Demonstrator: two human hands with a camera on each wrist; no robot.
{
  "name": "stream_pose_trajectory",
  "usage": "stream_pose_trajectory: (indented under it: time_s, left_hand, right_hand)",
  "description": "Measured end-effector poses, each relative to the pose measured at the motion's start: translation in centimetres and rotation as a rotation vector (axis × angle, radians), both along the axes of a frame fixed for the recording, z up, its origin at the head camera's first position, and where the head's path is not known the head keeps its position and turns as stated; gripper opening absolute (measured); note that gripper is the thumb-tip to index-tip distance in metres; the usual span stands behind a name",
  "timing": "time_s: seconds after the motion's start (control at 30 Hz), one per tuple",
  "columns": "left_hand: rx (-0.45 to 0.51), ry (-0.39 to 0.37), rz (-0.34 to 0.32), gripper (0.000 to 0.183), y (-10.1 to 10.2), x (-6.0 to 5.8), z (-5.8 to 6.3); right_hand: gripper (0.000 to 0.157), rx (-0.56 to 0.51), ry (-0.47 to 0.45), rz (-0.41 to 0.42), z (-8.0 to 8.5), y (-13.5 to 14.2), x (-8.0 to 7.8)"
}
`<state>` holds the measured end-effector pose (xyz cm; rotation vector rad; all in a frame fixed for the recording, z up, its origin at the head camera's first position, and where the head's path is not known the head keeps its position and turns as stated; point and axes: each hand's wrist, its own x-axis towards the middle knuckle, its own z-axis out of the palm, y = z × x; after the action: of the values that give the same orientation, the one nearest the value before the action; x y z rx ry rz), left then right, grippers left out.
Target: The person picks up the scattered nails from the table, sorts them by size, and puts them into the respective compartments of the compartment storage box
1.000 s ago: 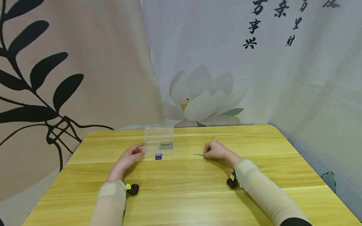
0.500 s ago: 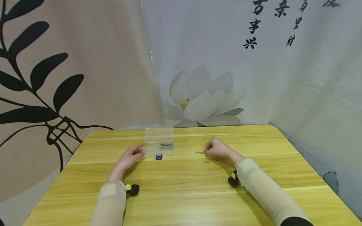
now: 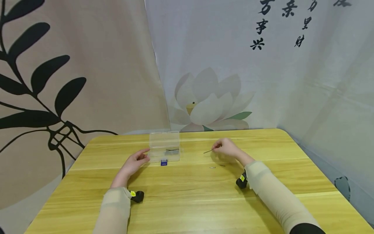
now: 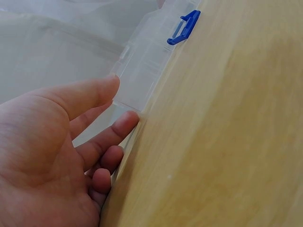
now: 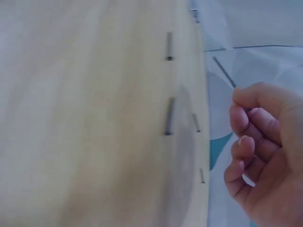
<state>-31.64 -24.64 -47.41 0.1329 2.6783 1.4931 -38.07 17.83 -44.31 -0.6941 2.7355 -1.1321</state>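
My right hand (image 3: 226,148) is raised over the table, pinching a thin grey nail (image 5: 223,71) between thumb and forefinger. The nail's free end points left toward the box; its other end is hidden in the fingers. A small clear plastic box (image 3: 164,139) stands with its lid up at the back of the table. Thin dark nails (image 3: 172,150) lie inside it, and a blue latch (image 3: 164,162) sits on its front. My left hand (image 4: 52,137) is at the box's left end, thumb and fingertips right at its edge, fingers relaxed.
Loose nails lie on the wooden table (image 3: 187,201) below my right hand, among them a short nail (image 3: 212,167) and a darker nail (image 3: 222,165). A printed cloth (image 3: 210,65) hangs behind the table's far edge.
My right hand has risen from the table and shifted slightly back and right, lifting the nail in its fingertips. My left hand and the box have stayed put.
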Motion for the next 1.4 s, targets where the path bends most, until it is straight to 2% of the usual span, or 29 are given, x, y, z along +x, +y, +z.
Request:
stream_pose_trajectory:
  time_s: [0.2,0.33,0.57,0.8,1.0,1.17,1.4]
  left_hand:
    - [0.004,-0.003,0.003,0.051,0.0,0.0,0.0]
    - [0.009,-0.009,0.004,0.052,-0.1,0.0,-0.1]
    - [0.005,-0.009,0.011,0.052,-0.3,0.2,0.0]
    - [0.021,0.001,0.008,0.051,0.0,0.3,0.5]
    - [0.036,0.005,0.006,0.051,0.1,0.2,0.2]
    - [0.036,0.006,0.006,0.051,0.1,0.2,0.2]
    - [0.031,0.013,0.017,0.05,0.1,0.3,0.2]
  right_hand:
    - [0.018,-0.148,-0.04,-0.031,1.4,0.3,0.0]
    - [0.02,-0.177,-0.027,-0.03,1.6,0.4,-0.1]
    - [0.02,-0.193,-0.073,-0.054,1.5,-0.9,-0.3]
    - [0.016,-0.215,-0.069,-0.081,0.6,-4.4,-0.7]
    - [0.012,-0.231,-0.053,-0.077,-0.1,-8.2,-1.3]
    - [0.011,-0.235,-0.01,-0.079,-0.5,-11.3,-1.6]
    - [0.009,-0.18,0.074,-0.062,-1.2,-14.6,-1.7]
